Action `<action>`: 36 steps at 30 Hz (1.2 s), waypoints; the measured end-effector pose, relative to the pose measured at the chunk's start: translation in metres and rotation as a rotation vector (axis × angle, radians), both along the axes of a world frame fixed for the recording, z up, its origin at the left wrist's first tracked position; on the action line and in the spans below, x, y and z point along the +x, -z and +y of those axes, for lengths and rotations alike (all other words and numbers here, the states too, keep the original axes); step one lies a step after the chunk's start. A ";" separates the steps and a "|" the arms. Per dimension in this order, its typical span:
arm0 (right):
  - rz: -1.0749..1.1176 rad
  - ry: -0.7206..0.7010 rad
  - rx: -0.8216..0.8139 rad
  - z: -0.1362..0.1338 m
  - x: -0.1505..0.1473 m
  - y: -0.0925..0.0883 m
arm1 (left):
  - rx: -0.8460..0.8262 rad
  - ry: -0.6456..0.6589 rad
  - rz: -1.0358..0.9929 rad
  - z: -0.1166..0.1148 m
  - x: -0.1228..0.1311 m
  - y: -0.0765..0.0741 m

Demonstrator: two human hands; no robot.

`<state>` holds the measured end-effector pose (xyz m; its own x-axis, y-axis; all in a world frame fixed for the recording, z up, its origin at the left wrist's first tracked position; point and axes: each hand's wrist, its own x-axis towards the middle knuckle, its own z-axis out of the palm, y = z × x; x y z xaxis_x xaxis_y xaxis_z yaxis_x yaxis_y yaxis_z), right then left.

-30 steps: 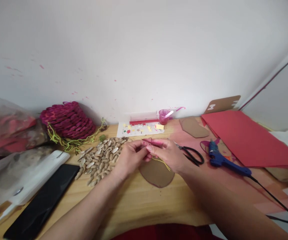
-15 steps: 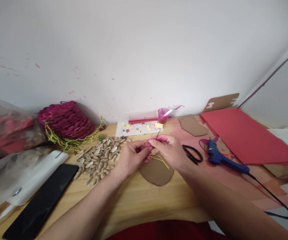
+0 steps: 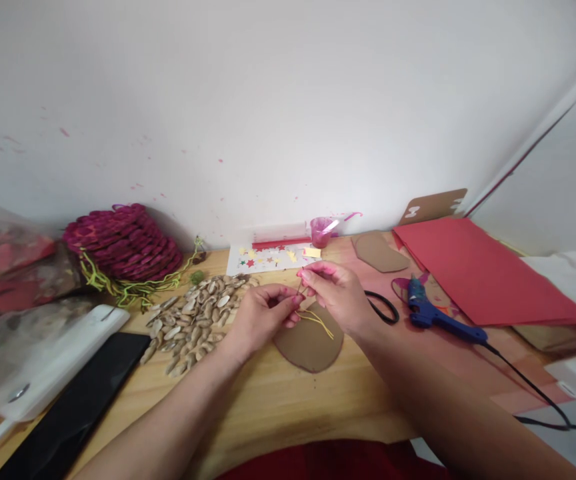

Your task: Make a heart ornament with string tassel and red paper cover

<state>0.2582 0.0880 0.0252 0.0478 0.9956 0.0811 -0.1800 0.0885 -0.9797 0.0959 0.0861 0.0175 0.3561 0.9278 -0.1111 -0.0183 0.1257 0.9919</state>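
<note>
My left hand [image 3: 268, 317] is pinched, thumb against forefinger, on a thin brown strand [image 3: 300, 288]. My right hand [image 3: 337, 293] pinches the same strand just above and to the right; the fingertips of both are stained pink. Yellow yarn [image 3: 324, 323] trails below the fingers over a rounded brown cardboard cutout [image 3: 309, 348] on the wooden table. Whether the yarn is tied to the strand is too small to tell. Beside my right wrist lie black-handled scissors [image 3: 384, 308], partly covered by my arm. A heap of peanut shells [image 3: 195, 327] spreads left of my left hand.
At the right are a blue glue gun [image 3: 443, 321] with its cord and red sheets [image 3: 488, 270]. Behind the hands stand a pink cup [image 3: 321, 233] and a sticker sheet [image 3: 238, 264]. A magenta shell-covered piece [image 3: 128, 247], a white power strip [image 3: 68, 360] and a black phone [image 3: 75, 413] occupy the left.
My fingertips have drawn slightly apart, and the thin strand now shows between them. The whole view has shifted a little, with things appearing slightly further left.
</note>
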 end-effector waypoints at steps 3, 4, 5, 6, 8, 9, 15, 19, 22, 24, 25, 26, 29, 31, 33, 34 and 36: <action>0.103 0.000 -0.008 0.000 -0.002 0.000 | -0.014 0.005 -0.031 0.000 0.000 -0.001; 0.135 0.000 -0.007 0.001 -0.003 0.000 | -0.022 0.006 -0.043 0.000 0.001 -0.001; 0.163 0.002 -0.006 0.001 -0.004 0.000 | -0.034 0.006 -0.054 0.000 0.001 -0.001; 0.187 0.004 -0.006 0.001 -0.004 0.000 | -0.048 0.005 -0.062 0.000 0.001 -0.001; 0.224 0.006 -0.016 0.001 -0.006 0.000 | -0.069 -0.002 -0.075 0.000 0.001 -0.002; 0.239 0.005 -0.025 0.001 -0.006 0.001 | -0.075 -0.004 -0.081 -0.001 0.002 -0.002; 0.303 0.002 -0.052 0.001 -0.007 0.004 | -0.110 -0.017 -0.149 -0.005 0.005 -0.004; 0.291 0.011 -0.054 0.002 -0.006 0.004 | -0.155 -0.056 -0.217 -0.006 0.006 -0.005; 0.291 0.010 -0.053 0.003 -0.004 0.004 | -0.218 -0.087 -0.261 -0.005 0.005 -0.007; 0.298 0.008 -0.056 0.002 -0.004 0.004 | -0.258 -0.094 -0.280 -0.005 0.005 -0.007; 0.302 0.008 -0.059 0.002 -0.004 0.004 | -0.274 -0.094 -0.290 -0.004 0.004 -0.006; 0.306 0.007 -0.063 0.002 -0.004 0.004 | -0.290 -0.095 -0.302 -0.003 0.004 -0.006; 0.322 0.012 -0.082 0.002 -0.004 0.004 | -0.332 -0.095 -0.337 -0.001 0.004 -0.003; 0.332 0.015 -0.095 0.003 -0.004 0.004 | -0.352 -0.096 -0.354 0.000 0.004 -0.002; 0.328 0.018 -0.099 0.003 -0.004 0.004 | -0.359 -0.095 -0.353 0.001 0.004 -0.001; 0.321 0.018 -0.096 0.003 -0.004 0.004 | -0.355 -0.097 -0.345 0.001 0.004 0.000; 0.306 0.016 -0.088 0.003 -0.004 0.004 | -0.334 -0.100 -0.322 0.001 0.004 0.001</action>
<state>0.2542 0.0905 0.0215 0.0720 0.9971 -0.0258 -0.4668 0.0108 -0.8843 0.0998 0.0873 0.0169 0.3320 0.8917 -0.3075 -0.3465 0.4185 0.8395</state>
